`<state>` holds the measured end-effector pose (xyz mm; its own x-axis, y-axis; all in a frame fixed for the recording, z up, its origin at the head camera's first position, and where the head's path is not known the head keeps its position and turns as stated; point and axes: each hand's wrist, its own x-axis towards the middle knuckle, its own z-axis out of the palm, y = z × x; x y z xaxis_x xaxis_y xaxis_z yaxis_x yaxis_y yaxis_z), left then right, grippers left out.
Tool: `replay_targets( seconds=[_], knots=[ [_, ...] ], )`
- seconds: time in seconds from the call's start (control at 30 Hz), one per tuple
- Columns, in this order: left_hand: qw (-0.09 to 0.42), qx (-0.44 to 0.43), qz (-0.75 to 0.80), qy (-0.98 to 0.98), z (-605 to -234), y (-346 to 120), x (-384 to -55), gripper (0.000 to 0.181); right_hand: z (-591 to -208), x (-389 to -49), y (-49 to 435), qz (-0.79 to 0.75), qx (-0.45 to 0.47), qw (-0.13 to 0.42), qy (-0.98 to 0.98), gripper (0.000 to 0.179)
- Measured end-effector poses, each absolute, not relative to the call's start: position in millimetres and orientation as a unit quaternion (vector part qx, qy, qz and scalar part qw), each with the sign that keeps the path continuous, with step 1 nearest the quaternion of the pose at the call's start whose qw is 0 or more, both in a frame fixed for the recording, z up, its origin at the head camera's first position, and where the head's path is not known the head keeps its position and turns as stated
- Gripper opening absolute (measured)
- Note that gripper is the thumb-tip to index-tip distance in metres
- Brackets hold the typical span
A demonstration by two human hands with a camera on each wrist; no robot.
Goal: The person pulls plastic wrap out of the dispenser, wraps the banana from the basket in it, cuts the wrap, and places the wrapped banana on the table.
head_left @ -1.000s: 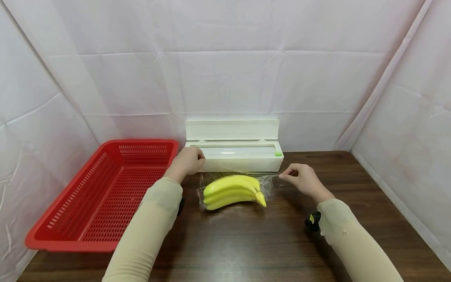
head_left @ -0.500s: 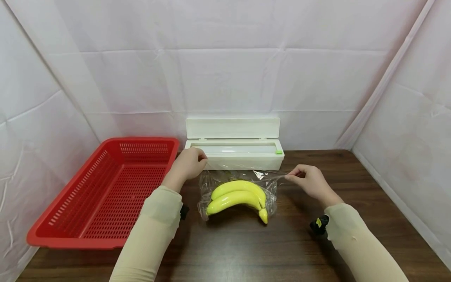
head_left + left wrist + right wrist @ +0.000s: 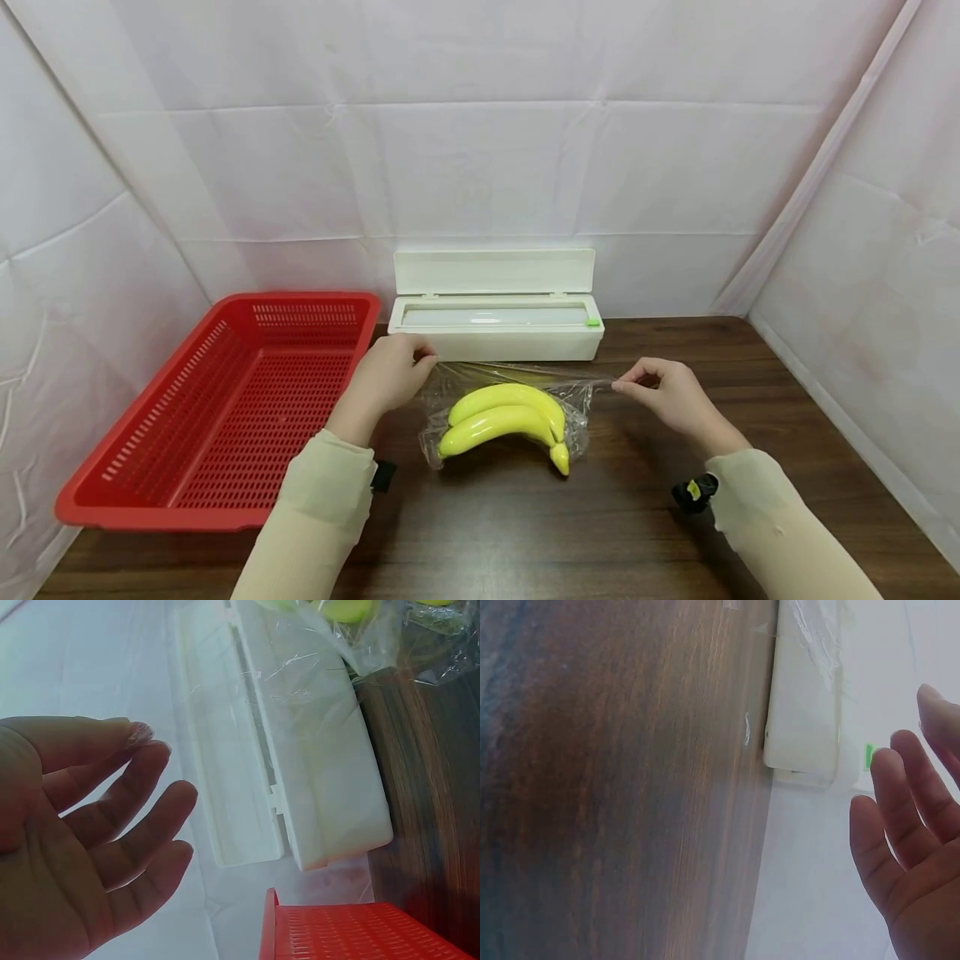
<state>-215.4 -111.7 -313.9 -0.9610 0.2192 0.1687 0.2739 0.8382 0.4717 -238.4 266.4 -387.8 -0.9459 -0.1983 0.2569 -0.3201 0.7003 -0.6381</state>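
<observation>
A bunch of yellow bananas lies on the dark wooden table, with clear cling film under and around it. My left hand pinches the far left corner of the film between thumb and index finger. In the left wrist view a bit of film shows at the thumb tip of that hand, while the other fingers are loosely bent. Opposite it, my right hand pinches the film's far right corner. The film stretches between both hands, just behind the bananas. Thumb and fingertips of the right hand are partly cut off in its wrist view.
Behind the film stands a white cling film dispenser, lid raised, with a green slider at its right end. A red perforated basket is on the left. White cloth walls enclose the table.
The bananas have turned over and shifted slightly towards me on the film. My right hand has moved right and a little nearer; my left hand has come slightly nearer, both still pinching film.
</observation>
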Motion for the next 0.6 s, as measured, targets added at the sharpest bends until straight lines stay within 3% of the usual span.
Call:
replay_targets(
  seconds=[0.3, 0.6],
  knots=[
    [0.057, -0.140, -0.254, -0.955, -316.3, -114.6, -199.1, 0.013, -387.0, -226.6, 270.3, 0.364, 0.153, 0.056, -0.917, 0.018],
    [0.013, -0.128, -0.235, -0.964, -319.8, -115.8, -188.3, 0.010, -392.7, -222.7, 272.4, 0.371, 0.163, 0.024, -0.914, 0.018]
  ],
)
